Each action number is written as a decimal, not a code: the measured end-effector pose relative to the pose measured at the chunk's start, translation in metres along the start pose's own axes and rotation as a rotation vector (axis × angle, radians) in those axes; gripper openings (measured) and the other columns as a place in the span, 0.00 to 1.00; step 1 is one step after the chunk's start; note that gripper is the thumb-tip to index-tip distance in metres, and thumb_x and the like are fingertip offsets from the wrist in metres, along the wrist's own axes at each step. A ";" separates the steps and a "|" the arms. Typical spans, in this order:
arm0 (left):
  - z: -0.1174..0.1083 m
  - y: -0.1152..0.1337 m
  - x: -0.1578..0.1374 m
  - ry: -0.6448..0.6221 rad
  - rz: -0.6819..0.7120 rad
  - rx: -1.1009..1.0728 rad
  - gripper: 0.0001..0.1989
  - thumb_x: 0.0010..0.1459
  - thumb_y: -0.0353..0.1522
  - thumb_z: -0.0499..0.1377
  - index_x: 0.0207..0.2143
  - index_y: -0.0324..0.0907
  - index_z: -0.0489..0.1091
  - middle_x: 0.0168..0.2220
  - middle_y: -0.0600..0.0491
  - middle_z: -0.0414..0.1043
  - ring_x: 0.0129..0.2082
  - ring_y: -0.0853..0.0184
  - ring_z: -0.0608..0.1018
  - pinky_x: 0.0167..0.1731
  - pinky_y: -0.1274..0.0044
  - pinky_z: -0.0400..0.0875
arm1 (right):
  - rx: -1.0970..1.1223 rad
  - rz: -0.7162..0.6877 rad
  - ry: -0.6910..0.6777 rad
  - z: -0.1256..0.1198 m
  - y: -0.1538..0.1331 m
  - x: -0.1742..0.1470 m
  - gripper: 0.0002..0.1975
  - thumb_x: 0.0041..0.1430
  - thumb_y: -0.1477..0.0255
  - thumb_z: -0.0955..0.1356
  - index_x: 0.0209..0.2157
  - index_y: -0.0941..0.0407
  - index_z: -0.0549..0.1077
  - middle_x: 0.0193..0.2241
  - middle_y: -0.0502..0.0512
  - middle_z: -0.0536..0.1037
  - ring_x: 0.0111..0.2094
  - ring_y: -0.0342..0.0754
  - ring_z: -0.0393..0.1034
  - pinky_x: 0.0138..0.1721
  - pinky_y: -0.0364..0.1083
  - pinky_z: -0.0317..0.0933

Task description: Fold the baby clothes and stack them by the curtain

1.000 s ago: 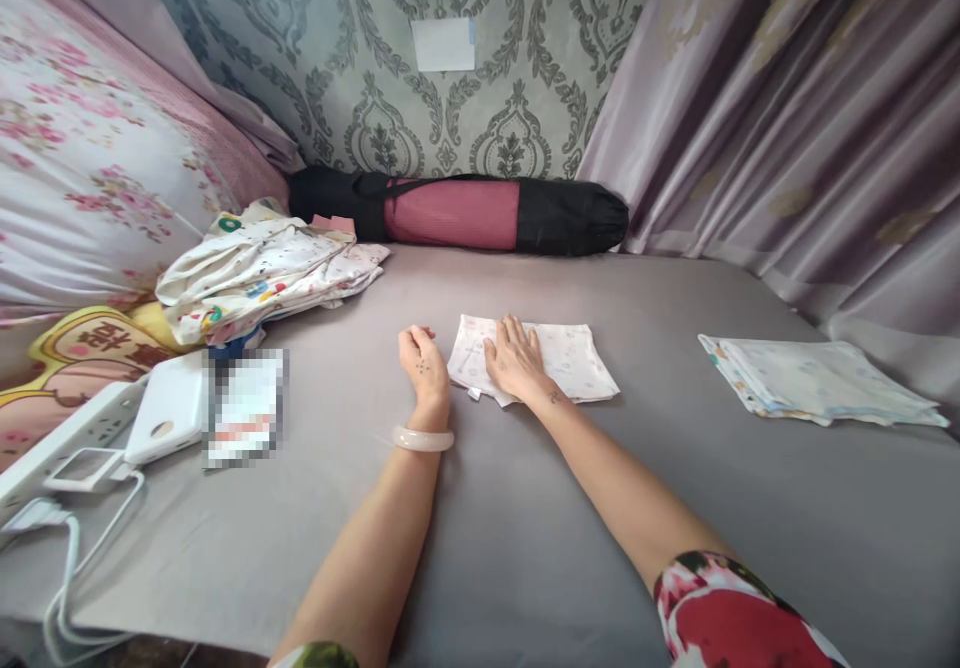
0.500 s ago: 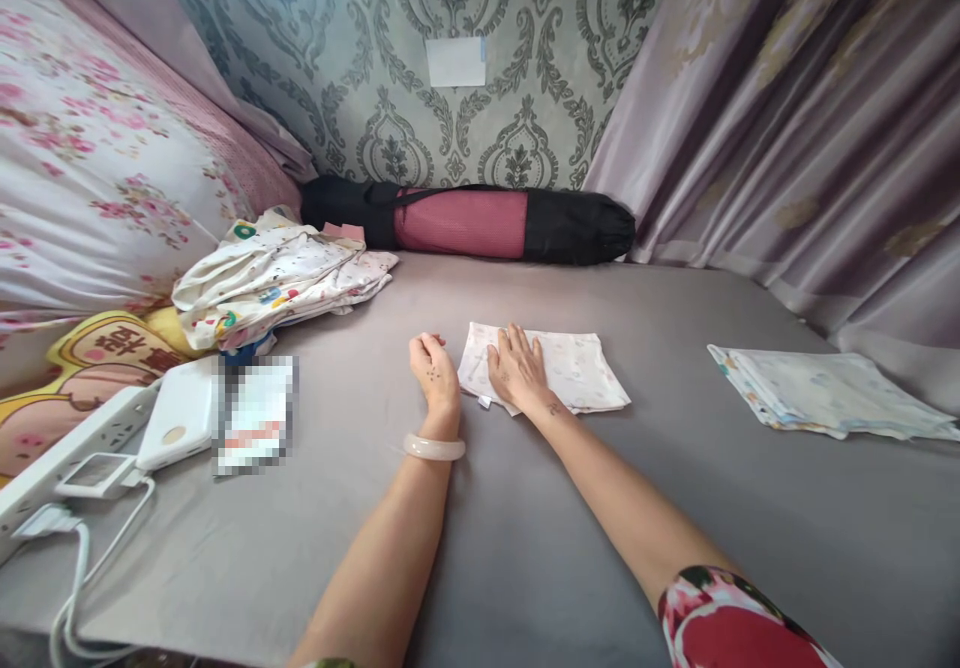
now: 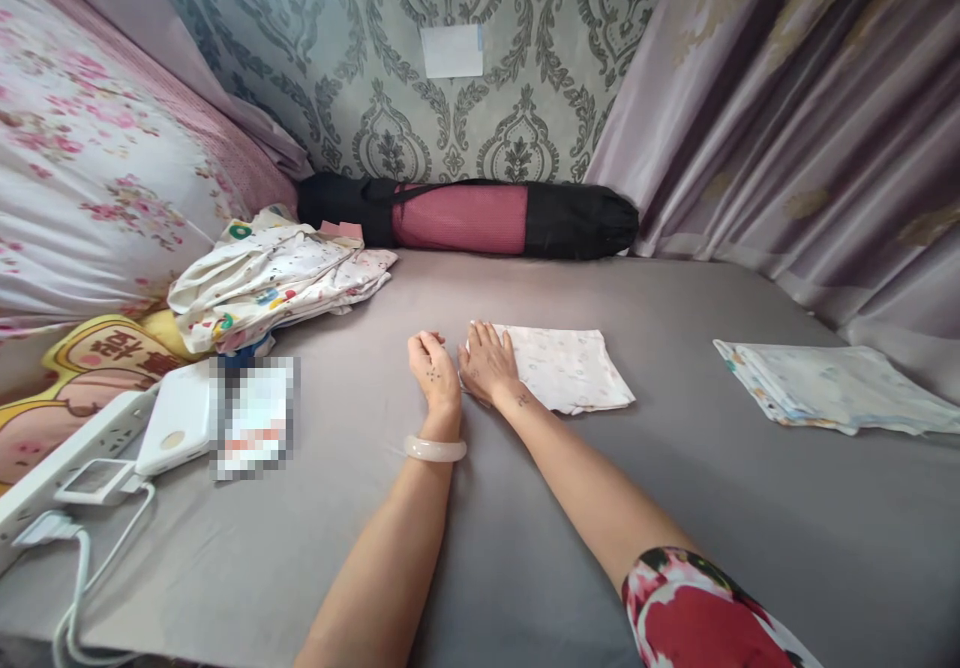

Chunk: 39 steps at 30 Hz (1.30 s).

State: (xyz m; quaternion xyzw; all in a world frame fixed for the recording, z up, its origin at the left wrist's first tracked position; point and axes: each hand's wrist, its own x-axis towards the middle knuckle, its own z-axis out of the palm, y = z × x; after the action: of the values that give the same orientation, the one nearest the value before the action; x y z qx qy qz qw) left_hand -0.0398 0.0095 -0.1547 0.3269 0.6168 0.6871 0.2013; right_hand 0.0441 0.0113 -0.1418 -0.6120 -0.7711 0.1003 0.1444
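Observation:
A white folded cloth (image 3: pixel 570 368) with a faint print lies flat on the grey sheet in front of me. My right hand (image 3: pixel 487 363) rests palm down on its left end, fingers stretched out. Just left of the cloth, my left hand (image 3: pixel 433 373) stands on its edge with the fingers curled in; I see nothing in it, though its palm side is hidden. A pale bangle (image 3: pixel 435 449) circles my left wrist.
Folded printed cloths (image 3: pixel 840 383) lie at the right. To the left are a heap of printed clothes (image 3: pixel 285 273), a power strip (image 3: pixel 82 458), a white device (image 3: pixel 178 418) and a blurred packet (image 3: pixel 255 418). A black and pink rolled bag (image 3: pixel 461 218) lies along the wall.
My right hand has slid left across the cloth to its left end, close to my left hand. My left hand has stayed in place.

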 end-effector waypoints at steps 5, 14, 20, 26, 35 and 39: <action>-0.001 0.006 -0.004 -0.072 0.056 0.044 0.13 0.64 0.37 0.45 0.30 0.43 0.63 0.30 0.52 0.70 0.32 0.67 0.74 0.37 0.73 0.68 | 0.069 0.022 -0.017 -0.007 0.003 -0.001 0.28 0.68 0.66 0.50 0.64 0.63 0.55 0.66 0.60 0.56 0.67 0.51 0.43 0.65 0.55 0.35; 0.005 0.007 -0.033 -0.568 0.527 0.533 0.13 0.63 0.28 0.46 0.48 0.41 0.64 0.44 0.44 0.76 0.45 0.60 0.77 0.48 0.66 0.67 | -0.099 0.034 0.046 -0.030 0.057 -0.031 0.27 0.67 0.69 0.52 0.63 0.63 0.58 0.66 0.62 0.54 0.68 0.54 0.40 0.65 0.59 0.28; 0.007 -0.006 -0.041 -0.725 0.764 0.749 0.17 0.63 0.28 0.46 0.52 0.39 0.62 0.56 0.38 0.67 0.58 0.56 0.69 0.56 0.62 0.61 | -0.136 0.037 -0.004 -0.026 0.068 -0.034 0.28 0.67 0.67 0.52 0.65 0.61 0.56 0.67 0.59 0.53 0.67 0.54 0.42 0.65 0.59 0.33; 0.004 -0.008 -0.038 -0.738 0.777 0.789 0.19 0.63 0.27 0.45 0.55 0.37 0.61 0.58 0.37 0.66 0.58 0.57 0.69 0.57 0.62 0.60 | -0.073 0.044 -0.001 -0.026 0.068 -0.032 0.27 0.68 0.67 0.51 0.65 0.60 0.56 0.67 0.59 0.54 0.67 0.53 0.42 0.65 0.58 0.33; 0.006 0.002 -0.043 -0.797 0.846 0.753 0.20 0.66 0.30 0.43 0.57 0.36 0.61 0.59 0.39 0.65 0.61 0.58 0.66 0.60 0.63 0.58 | -0.046 0.127 -0.013 -0.048 0.093 -0.040 0.27 0.67 0.68 0.52 0.64 0.61 0.57 0.67 0.61 0.52 0.68 0.54 0.40 0.65 0.61 0.33; 0.007 0.002 -0.050 -0.861 0.895 0.792 0.21 0.68 0.36 0.42 0.57 0.38 0.62 0.60 0.40 0.64 0.62 0.55 0.64 0.60 0.60 0.56 | -0.121 0.125 -0.019 -0.047 0.099 -0.046 0.27 0.67 0.66 0.52 0.64 0.60 0.57 0.67 0.62 0.53 0.67 0.56 0.42 0.65 0.61 0.34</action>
State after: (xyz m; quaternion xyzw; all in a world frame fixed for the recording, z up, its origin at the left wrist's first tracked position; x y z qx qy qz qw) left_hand 0.0004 -0.0195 -0.1626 0.8365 0.4926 0.2400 -0.0071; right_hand 0.1605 -0.0120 -0.1353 -0.6656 -0.7373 0.0679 0.0933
